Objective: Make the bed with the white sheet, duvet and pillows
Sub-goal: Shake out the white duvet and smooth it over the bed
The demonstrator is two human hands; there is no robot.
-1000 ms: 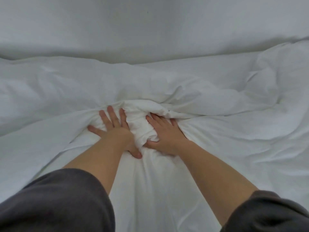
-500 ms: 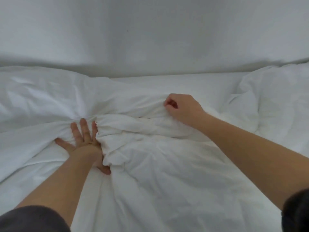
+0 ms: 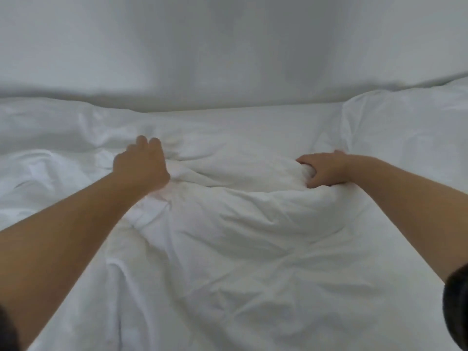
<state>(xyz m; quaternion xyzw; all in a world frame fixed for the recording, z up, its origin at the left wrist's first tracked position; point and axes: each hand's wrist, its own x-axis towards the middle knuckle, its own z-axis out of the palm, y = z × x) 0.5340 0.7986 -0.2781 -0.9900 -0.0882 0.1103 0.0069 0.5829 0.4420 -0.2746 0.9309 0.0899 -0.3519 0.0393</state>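
Three pairs, three singles.
Two bare hands, the left hand [image 3: 141, 164] on the left and the right hand [image 3: 324, 171] on the right. Two dark sleeves, the left sleeve [image 3: 7, 330] in the near left corner and the right sleeve [image 3: 455, 307] at the near right edge. Two puffed white mounds, the left mound [image 3: 50, 122] and the right mound [image 3: 405, 122], both far; pillows or not, I can't tell. One rumpled duvet [image 3: 240, 224], one flat sheet [image 3: 253, 120], one wall [image 3: 228, 46].

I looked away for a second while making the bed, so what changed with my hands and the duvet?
The hands, side by side a second ago, have moved apart. The left hand, which lay flat with spread fingers, now curls its fingers into the duvet. The right hand went off to the right and grips a bunched fold. The duvet is still rumpled.
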